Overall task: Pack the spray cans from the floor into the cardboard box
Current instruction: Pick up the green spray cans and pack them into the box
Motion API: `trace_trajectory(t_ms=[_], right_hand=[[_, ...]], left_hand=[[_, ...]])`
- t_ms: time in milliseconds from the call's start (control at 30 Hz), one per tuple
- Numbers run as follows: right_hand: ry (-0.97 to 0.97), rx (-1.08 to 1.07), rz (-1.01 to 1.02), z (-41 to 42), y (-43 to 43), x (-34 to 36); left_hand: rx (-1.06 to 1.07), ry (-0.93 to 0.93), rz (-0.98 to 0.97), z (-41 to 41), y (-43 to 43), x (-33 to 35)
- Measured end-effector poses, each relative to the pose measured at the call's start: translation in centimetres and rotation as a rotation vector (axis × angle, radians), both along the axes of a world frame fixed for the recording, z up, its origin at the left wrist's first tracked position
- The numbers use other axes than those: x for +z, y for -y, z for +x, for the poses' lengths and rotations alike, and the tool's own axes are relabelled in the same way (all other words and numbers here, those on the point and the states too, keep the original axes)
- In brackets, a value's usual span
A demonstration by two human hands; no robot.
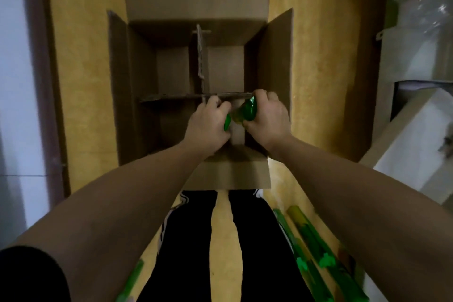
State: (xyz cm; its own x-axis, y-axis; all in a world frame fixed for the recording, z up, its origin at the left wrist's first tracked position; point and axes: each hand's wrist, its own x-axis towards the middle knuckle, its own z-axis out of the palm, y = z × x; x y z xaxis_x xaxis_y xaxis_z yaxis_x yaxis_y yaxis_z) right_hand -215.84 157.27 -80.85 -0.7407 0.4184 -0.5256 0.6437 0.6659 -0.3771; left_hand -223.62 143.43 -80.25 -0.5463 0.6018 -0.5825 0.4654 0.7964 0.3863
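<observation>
An open cardboard box (137,76) stands on the yellow floor with its flaps spread and a cardboard cross divider (201,56) inside. My left hand (208,125) grips a green spray can (227,122) over the near right compartment; only a sliver of that can shows. My right hand (267,117) grips a second green spray can (247,111), tilted, just beside the first. Both hands hover above the box's near right cell, close to the divider's crossbar. More green spray cans (308,235) lie on the floor at the lower right, and one (132,279) at the lower left.
My legs in black trousers (186,240) stand just behind the box's near flap. A dark door frame (39,81) runs down the left. White and cardboard boxes (414,144) and clear plastic wrap (421,5) crowd the right side.
</observation>
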Motion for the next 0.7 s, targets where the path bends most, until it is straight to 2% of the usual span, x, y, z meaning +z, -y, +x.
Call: trace_trajectory(t_ms=[300, 500, 700], right_hand=[[-0.051, -0.075, -0.004, -1.4, 2.0, -7.7], [-0.061, -0.018, -0.002, -1.9, 2.7, -10.3], [-0.056, -0.049, -0.004, -2.3, 3.2, -11.3]], left_hand=[[-0.051, -0.137, -0.011, -1.4, 0.6, -7.4], [-0.018, -0.135, 0.019, -1.9, 0.4, -9.7], [0.029, -0.122, 0.03, -2.0, 0.3, -11.5]])
